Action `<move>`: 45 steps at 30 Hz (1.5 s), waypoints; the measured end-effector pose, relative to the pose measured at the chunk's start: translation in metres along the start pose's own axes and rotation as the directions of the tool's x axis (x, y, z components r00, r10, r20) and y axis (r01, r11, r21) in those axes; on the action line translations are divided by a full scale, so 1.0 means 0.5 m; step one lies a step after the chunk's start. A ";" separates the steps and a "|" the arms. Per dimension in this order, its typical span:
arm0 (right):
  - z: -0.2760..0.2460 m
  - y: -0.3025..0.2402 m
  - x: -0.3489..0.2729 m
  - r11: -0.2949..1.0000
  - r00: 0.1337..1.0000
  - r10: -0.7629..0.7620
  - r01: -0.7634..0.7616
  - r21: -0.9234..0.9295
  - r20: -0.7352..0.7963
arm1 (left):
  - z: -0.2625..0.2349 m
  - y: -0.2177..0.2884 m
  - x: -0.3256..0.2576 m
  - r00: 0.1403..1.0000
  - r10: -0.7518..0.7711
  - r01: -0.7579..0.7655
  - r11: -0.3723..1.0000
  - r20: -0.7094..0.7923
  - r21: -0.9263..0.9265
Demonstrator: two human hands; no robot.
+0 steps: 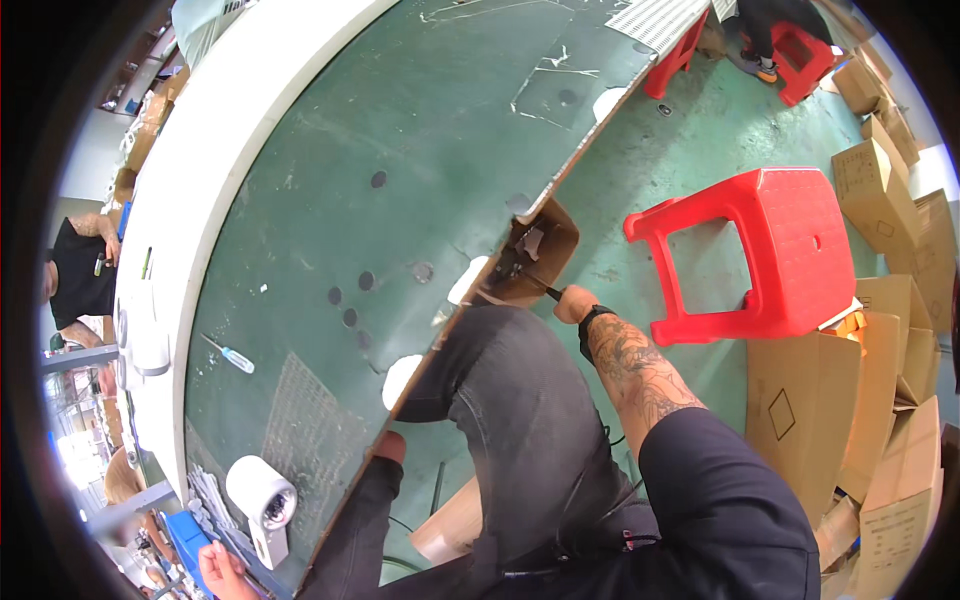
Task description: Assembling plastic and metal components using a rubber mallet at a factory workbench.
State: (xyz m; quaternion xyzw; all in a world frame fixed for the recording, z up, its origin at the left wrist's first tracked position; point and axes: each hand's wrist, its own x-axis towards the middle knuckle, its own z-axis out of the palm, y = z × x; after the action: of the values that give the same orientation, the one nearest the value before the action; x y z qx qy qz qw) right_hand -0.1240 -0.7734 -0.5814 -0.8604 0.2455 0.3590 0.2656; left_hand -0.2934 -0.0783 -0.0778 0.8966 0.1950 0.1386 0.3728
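1. Head view shows your right hand (573, 302) closed around a thin dark tool (540, 285), its tip inside the brown cardboard box (556, 240) hanging under the green table (400, 150) edge.
2. Your left hand (388, 446) rests at the table edge; I cannot tell if it grips.
3. Keep the tool straight and push slowly.
4. Watch the red stool (790, 250) beside you.

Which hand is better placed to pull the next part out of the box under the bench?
Right. The right hand already reaches at the open cardboard box below the bench edge. The left hand rests further along the edge, away from it.
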 end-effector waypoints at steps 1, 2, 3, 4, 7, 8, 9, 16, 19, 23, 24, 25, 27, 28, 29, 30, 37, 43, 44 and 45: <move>-0.005 -0.024 0.009 1.000 1.000 -0.010 0.011 -0.027 0.023 | 0.005 -0.003 -0.003 0.999 -0.034 0.034 0.999 -0.041 -0.008; -0.017 -0.033 0.016 0.998 0.999 -0.005 0.008 -0.055 0.041 | 0.040 0.033 -0.013 0.999 -0.035 0.035 0.999 -0.026 -0.014; -0.036 -0.048 0.016 0.998 0.999 -0.023 0.026 -0.054 0.044 | 0.074 0.102 -0.033 0.996 -0.086 0.087 0.986 -0.015 0.141; -0.048 -0.079 0.016 0.998 0.999 -0.029 0.031 -0.052 0.044 | 0.083 0.146 -0.041 0.991 -0.132 0.133 0.946 -0.026 0.296; -0.076 -0.147 0.035 0.985 0.984 -0.171 0.170 -0.023 -0.055 | 0.104 0.154 -0.047 0.992 -0.096 0.124 0.884 -0.084 0.451; -0.071 -0.149 0.037 0.989 0.986 -0.148 0.147 -0.020 -0.083 | 0.113 0.160 -0.049 0.993 -0.066 0.112 0.825 -0.102 0.554; -0.072 -0.141 0.038 0.992 0.986 -0.126 0.124 -0.018 -0.109 | 0.110 0.131 -0.046 0.991 -0.070 0.115 0.873 -0.111 0.473; -0.053 0.183 -0.060 0.949 0.943 -0.314 0.311 -0.046 -0.107 | -0.001 0.024 -0.109 0.990 -0.047 0.072 0.981 -0.136 0.182; -0.131 0.287 0.018 0.871 0.869 -0.491 0.489 -0.049 -0.064 | 0.097 0.089 -0.063 0.987 -0.076 0.090 0.992 -0.142 0.093; -0.121 0.257 0.127 0.797 0.793 -0.604 0.603 -0.037 -0.076 | 0.141 0.146 -0.019 0.991 -0.088 0.082 0.995 -0.104 -0.058; -0.096 0.251 0.120 0.792 0.788 -0.611 0.610 -0.035 -0.077 | 0.135 0.155 -0.025 0.990 -0.106 0.102 0.994 -0.091 -0.049; -0.068 0.249 0.102 0.792 0.787 -0.610 0.610 -0.033 -0.088 | 0.128 0.161 -0.027 0.985 -0.120 0.116 0.992 -0.120 -0.042; -0.023 0.265 0.046 0.808 0.798 -0.587 0.589 -0.030 -0.135 | 0.126 0.165 -0.026 0.983 -0.180 0.182 0.982 -0.035 0.047; -0.003 0.269 0.015 0.821 0.806 -0.566 0.571 -0.022 -0.171 | 0.126 0.168 -0.021 0.984 -0.176 0.177 0.983 -0.041 0.042; 0.006 0.272 -0.011 0.834 0.814 -0.541 0.551 -0.013 -0.210 | 0.130 0.171 -0.017 0.987 -0.162 0.163 0.982 -0.018 0.096; -0.014 0.313 -0.019 0.858 0.823 -0.496 0.514 -0.009 -0.277 | 0.161 0.167 -0.001 0.991 -0.134 0.130 0.984 0.027 0.125; 0.061 0.291 -0.248 0.980 0.970 -0.147 0.169 0.101 -0.196 | 0.200 0.172 0.014 0.986 0.169 -0.139 0.782 0.008 0.608; 0.064 0.314 -0.325 0.931 0.927 -0.302 0.337 0.141 -0.223 | 0.246 0.130 0.062 0.921 0.388 -0.300 0.752 -0.027 0.587; 0.064 0.325 -0.323 0.893 0.875 -0.341 0.416 0.172 -0.345 | 0.245 0.146 0.058 0.911 0.400 -0.283 0.782 -0.098 0.555; 0.060 0.259 -0.357 0.941 0.916 -0.255 0.309 0.140 -0.308 | 0.191 0.114 0.051 0.885 0.411 -0.268 0.834 -0.220 0.482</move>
State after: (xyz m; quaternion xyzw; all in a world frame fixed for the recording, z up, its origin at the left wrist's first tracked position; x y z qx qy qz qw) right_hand -0.3289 -0.8086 -0.5023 -0.9010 0.1863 0.1642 0.3557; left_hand -0.2191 -0.1619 -0.0993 0.9434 0.1135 0.2969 0.0944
